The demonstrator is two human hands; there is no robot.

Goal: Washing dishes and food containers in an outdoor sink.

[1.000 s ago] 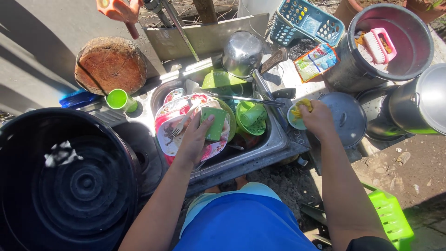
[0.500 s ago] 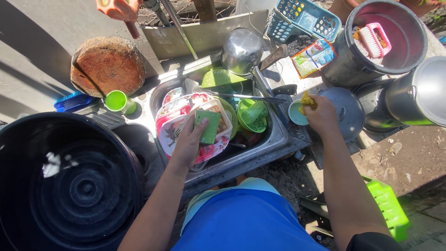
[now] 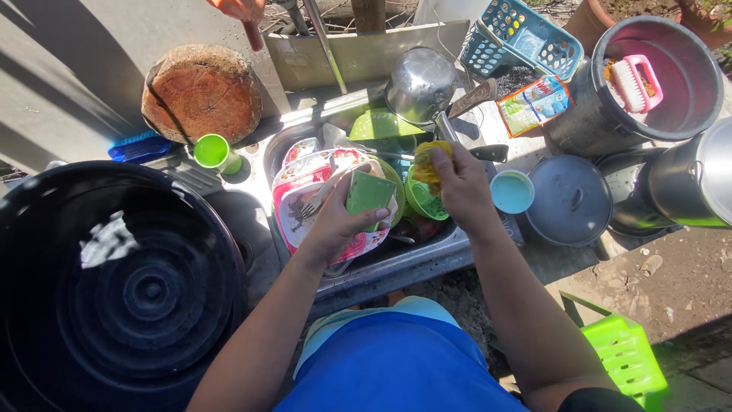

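Landmark: sink point(image 3: 427, 263). Left hand point(image 3: 335, 221) curls shut on a green square lid point(image 3: 370, 198), tilted up over the plate stack point(image 3: 305, 206) in the sink for scrubbing. Right hand point(image 3: 461, 187), also above the sink, pinches a yellow sponge point(image 3: 427, 160) w/ closed fingers, just right of the lid.

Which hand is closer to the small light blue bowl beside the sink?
Right. The right hand, holding a yellow sponge, is just left of the light blue bowl. The left hand holds a green container over the sink, farther left.
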